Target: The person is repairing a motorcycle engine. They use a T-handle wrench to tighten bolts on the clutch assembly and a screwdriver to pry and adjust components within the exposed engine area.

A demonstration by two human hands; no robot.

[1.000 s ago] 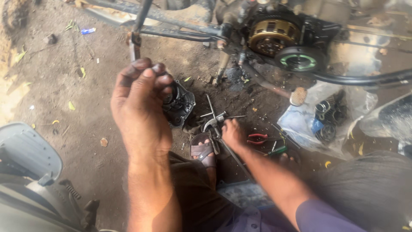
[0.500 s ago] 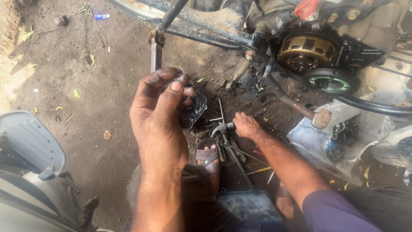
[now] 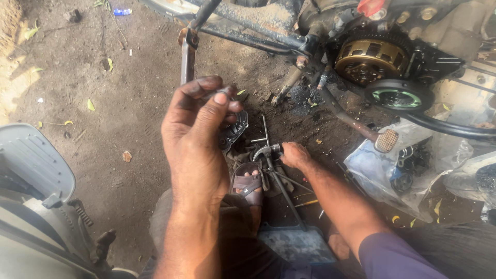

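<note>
My left hand (image 3: 199, 129) is raised close to the camera, its fingertips pinched on a small dark metal part that is mostly hidden by the fingers. Just behind it a round dark engine piece (image 3: 233, 132) lies on the dirt. My right hand (image 3: 294, 155) reaches down to the ground and touches the head of a claw hammer (image 3: 266, 152), among several loose metal tools. Whether it grips the hammer is unclear. My sandalled foot (image 3: 249, 186) rests beside the hammer handle.
A motorcycle engine with an exposed brass-coloured clutch (image 3: 372, 57) and a foot peg (image 3: 385, 139) stands at the upper right. Plastic bags with parts (image 3: 392, 170) lie to the right. A grey scooter body (image 3: 31, 175) fills the lower left. A frame tube (image 3: 187, 59) hangs above.
The view has shifted so the engine sits lower and nearer. My left hand stays raised with fingers pinched. My right hand has stayed at the hammer among the tools.
</note>
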